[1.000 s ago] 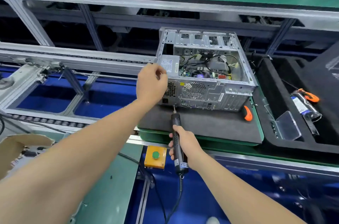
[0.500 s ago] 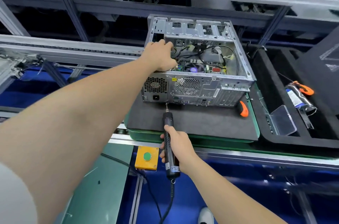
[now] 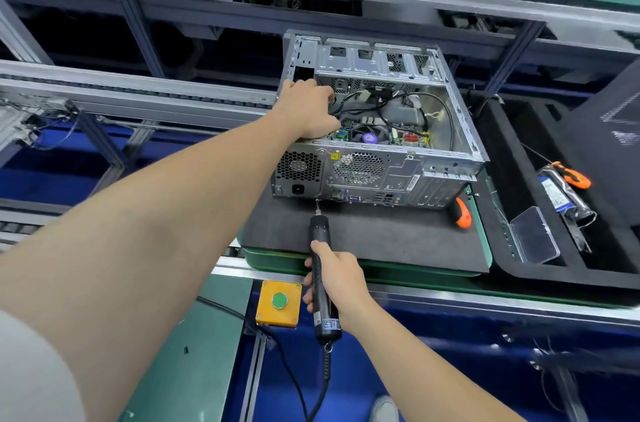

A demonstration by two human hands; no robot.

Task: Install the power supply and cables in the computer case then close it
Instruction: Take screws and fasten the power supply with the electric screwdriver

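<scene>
The computer case (image 3: 381, 158) lies on its side, open face up, on a black foam mat (image 3: 363, 238) in the middle of the frame, its rear panel turned toward me. The power supply (image 3: 298, 169) sits in the case's left near corner, its honeycomb grille and socket showing in the rear panel. My left hand (image 3: 308, 110) reaches in over the top of it, palm down, fingers bent into the case where the cables (image 3: 398, 99) run above the board. I cannot tell whether those fingers hold a cable or only rest there.

My right hand (image 3: 337, 278), lower centre, is wrapped round a black electric screwdriver (image 3: 319, 241). Its bit points up at the bottom edge of the rear panel, just right of the power socket, and its cord hangs down below my wrist.

A yellow button box (image 3: 278, 304) with a green button sits just left of that hand on the bench edge. An orange-handled tool (image 3: 462, 214) lies on the mat by the case's right corner. At the right, a black tray (image 3: 512, 269) holds a clear plastic box (image 3: 535, 236).
</scene>
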